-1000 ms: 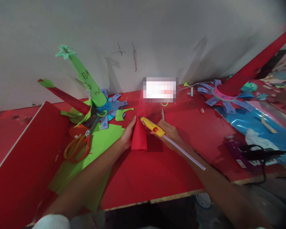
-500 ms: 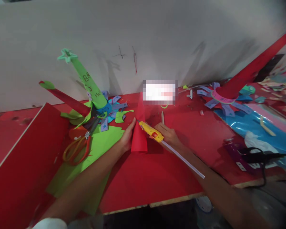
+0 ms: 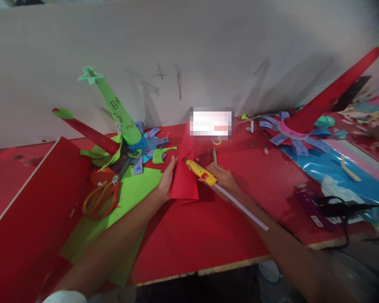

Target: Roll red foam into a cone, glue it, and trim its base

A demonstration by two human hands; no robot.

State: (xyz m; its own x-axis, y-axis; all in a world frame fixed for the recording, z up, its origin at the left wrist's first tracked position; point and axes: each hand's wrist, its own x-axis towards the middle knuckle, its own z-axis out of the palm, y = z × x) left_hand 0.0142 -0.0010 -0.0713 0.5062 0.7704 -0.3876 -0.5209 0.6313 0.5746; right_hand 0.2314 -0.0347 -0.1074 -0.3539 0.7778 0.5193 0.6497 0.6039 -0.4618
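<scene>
In the head view, a rolled red paper cone (image 3: 185,183) lies in the middle of the table, its wide end toward me. My left hand (image 3: 168,179) grips its left side, thumb up along the edge and the other fingers hidden. My right hand (image 3: 222,177) is closed on a yellow glue gun (image 3: 202,172), with a long clear glue stick jutting from its back. The gun's nozzle touches or hovers just over the cone's upper part; I cannot tell which. Just beyond my right hand, a pen-like stick (image 3: 215,155) lies on the table.
Orange-handled scissors (image 3: 104,195) rest on green sheets (image 3: 126,214) at the left. Behind them stand a green paper cone (image 3: 121,111) and a thin red cone (image 3: 91,135). A tall red cone (image 3: 328,99) leans at the right, near a blue packet (image 3: 316,162) and black cable (image 3: 341,206).
The red paper cone has spread wider at its near end. My left hand has shifted slightly left with its edge; the glue gun stays nearly in place.
</scene>
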